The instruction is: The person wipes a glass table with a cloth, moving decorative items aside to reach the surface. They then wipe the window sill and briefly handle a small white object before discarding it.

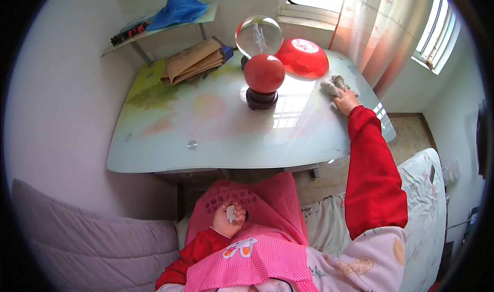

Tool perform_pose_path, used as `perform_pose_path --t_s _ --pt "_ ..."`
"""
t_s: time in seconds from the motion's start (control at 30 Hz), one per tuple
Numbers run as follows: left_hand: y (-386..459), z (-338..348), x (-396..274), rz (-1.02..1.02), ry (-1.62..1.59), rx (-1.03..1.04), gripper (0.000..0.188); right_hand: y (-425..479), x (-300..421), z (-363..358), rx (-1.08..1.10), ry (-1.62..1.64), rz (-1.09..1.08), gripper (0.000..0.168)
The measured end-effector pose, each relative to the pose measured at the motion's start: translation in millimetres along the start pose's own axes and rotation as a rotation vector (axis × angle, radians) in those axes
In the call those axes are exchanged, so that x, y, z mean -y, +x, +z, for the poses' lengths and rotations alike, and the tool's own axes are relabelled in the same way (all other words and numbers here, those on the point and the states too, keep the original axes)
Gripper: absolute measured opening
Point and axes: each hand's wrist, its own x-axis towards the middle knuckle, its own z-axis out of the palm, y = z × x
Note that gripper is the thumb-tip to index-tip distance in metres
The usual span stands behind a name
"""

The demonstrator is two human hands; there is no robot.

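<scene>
My right hand point(347, 100) reaches out in a red sleeve and grips a crumpled greyish cloth point(331, 86), pressed on the right part of the glass-topped desk point(227, 149). Left of the cloth, a red ball point(264, 73) rests on a dark carved stand point(262, 99). Behind it is a clear crystal ball point(258, 36), its stand mostly hidden. A red translucent bowl point(305, 60) lies upside down between the balls and the cloth. My left hand point(228, 219) is by my lap, palm up, with fingers curled around a small white object point(230, 213) that I cannot identify.
Folded brown paper bags point(197, 60) lie at the desk's back left, beside a blue box point(227, 53). Above is a glass shelf point(173, 25) with a blue cloth point(177, 13). A curtain point(380, 33) hangs behind the right corner. A grey padded surface point(96, 242) is at left.
</scene>
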Motion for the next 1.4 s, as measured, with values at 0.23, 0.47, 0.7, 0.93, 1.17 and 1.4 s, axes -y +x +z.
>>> perform_pose_path --t_s 0.23,0.47,0.7,0.93,1.17,1.4 --pt "4.0 -8.9 -4.3 -0.045 -0.007 0.047 0.022 -104.0 40.9 -27.5 0.035 0.264 -0.441 0.039" --pt "6.8 -9.7 -6.8 -0.048 0.010 -0.003 0.022 -157.4 67.4 -67.8 0.249 0.326 -0.560 0.045" --pt "10.7 -9.4 -8.3 -0.032 -0.001 -0.019 0.022 -98.7 16.1 -42.5 0.147 0.381 -0.412 0.038" --pt "8.5 -9.0 -6.5 -0.014 -0.019 0.004 0.021 -3.6 -66.4 1.9 0.011 0.167 -0.152 0.034" --pt "3.7 -6.5 -4.0 -0.012 -0.029 0.006 0.025 -9.2 -55.6 7.9 -0.040 0.043 -0.060 0.034" --pt "11.5 -19.7 -6.3 -0.075 -0.046 0.049 0.026 -103.5 23.5 -35.3 -0.004 0.350 -0.324 0.032"
